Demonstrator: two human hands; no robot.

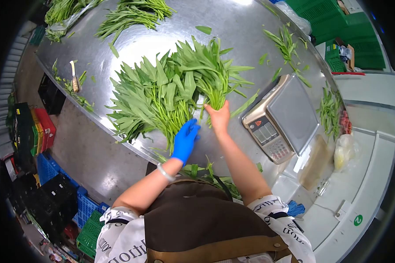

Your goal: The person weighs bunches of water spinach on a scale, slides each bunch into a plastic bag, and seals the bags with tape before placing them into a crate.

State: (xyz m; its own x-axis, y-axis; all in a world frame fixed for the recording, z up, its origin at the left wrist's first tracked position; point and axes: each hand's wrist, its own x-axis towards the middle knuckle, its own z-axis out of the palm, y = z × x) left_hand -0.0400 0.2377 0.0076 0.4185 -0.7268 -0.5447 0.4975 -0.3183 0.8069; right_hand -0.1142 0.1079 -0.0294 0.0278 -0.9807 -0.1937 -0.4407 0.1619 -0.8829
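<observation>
A large heap of leafy water spinach (156,94) lies on the metal table, its stems pointing toward me. My left hand (185,141), in a blue glove, rests beside the lower stems with its fingers stretched out, holding nothing that I can see. My bare right hand (218,117) is closed around the stems of a smaller bunch of water spinach (210,72). That bunch leans against the right side of the heap, leaves pointing away from me. Right of my right arm stands a digital scale (289,118) with a bare weighing plate.
A knife (74,76) lies near the table's left edge among leaf scraps. More greens (134,17) sit at the back, beside a bagged bunch (68,17). Loose stems (287,48) and trimmings (329,111) lie at right. Green crates (360,39) stand beyond the table.
</observation>
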